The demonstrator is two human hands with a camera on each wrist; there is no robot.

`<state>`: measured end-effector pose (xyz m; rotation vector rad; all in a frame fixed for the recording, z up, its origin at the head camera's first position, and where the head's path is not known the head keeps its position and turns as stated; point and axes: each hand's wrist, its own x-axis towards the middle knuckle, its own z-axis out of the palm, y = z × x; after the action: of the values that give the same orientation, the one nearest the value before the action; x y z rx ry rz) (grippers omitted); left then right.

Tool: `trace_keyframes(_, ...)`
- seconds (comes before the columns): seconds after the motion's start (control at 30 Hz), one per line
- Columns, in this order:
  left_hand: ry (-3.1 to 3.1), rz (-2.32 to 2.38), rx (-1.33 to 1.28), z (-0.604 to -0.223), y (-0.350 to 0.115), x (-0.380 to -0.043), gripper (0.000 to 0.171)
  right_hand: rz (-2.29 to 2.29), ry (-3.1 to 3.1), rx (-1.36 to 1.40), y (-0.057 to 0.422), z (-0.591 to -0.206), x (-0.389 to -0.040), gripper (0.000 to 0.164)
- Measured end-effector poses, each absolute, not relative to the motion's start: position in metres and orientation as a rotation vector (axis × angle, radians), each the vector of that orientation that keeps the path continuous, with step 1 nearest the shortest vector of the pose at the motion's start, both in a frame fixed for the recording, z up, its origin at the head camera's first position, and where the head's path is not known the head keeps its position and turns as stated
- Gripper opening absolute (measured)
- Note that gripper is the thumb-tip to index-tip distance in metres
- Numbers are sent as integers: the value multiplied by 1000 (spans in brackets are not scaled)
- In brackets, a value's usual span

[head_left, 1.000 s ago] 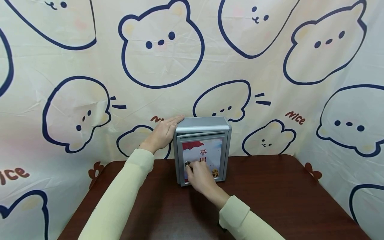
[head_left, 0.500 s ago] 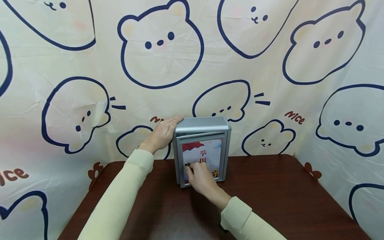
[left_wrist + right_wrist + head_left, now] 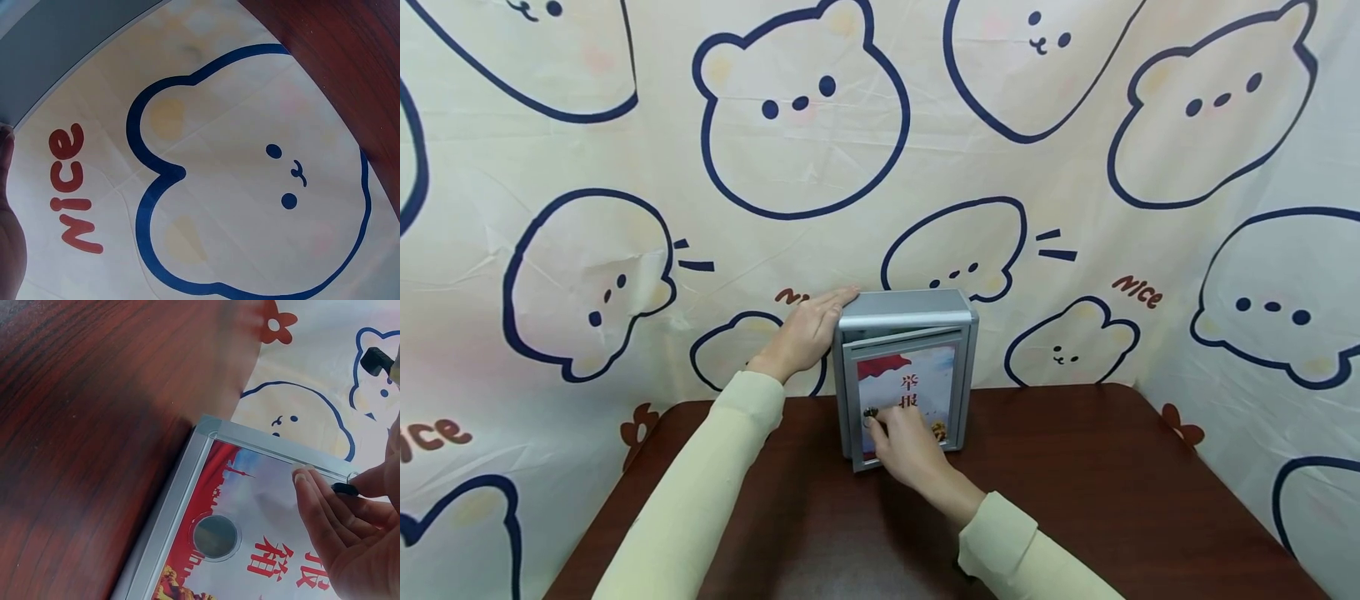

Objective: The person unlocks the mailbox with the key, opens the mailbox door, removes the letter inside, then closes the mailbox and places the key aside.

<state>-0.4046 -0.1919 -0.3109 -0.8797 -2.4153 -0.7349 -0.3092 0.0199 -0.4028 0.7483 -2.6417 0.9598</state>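
Observation:
A grey metal-framed box [image 3: 910, 308] stands upright at the table's far side. Its front door [image 3: 936, 371] carries a poster with red characters and is ajar, swung out at the left with a gap along the top. My left hand [image 3: 805, 337] lies with extended fingers against the box's upper left corner; only its edge [image 3: 11, 244] shows in the left wrist view. At the door's left edge my right hand [image 3: 910, 446] pinches a small key with a black head [image 3: 345, 489] and a thin ring. The lock behind the key is mostly hidden by the fingers.
The dark red-brown wooden table [image 3: 1060, 483] extends in front of the box and to both sides. Close behind it hangs a pale cloth [image 3: 805, 167] printed with cartoon animals. A round window [image 3: 215, 537] sits in the door's poster.
The right hand has drawn the door slightly outward by the key, and the gap at the top left has widened. The left hand has stayed at the box's corner.

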Motion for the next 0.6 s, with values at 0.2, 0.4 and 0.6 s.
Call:
trace_keyframes(0.2,-2417,-740,-877,-311,-192,-404,54,960,-2661,746,21,-401,-308,44)
trace_keyframes(0.4,-2427,-731,-859,-311,-192,-403,54,967,-2675,748,23,-401,-306,44)
trace_keyframes(0.6,-2434,-732,-855,-310,-192,-403,55,971,-2671,766,25,-399,-303,45)
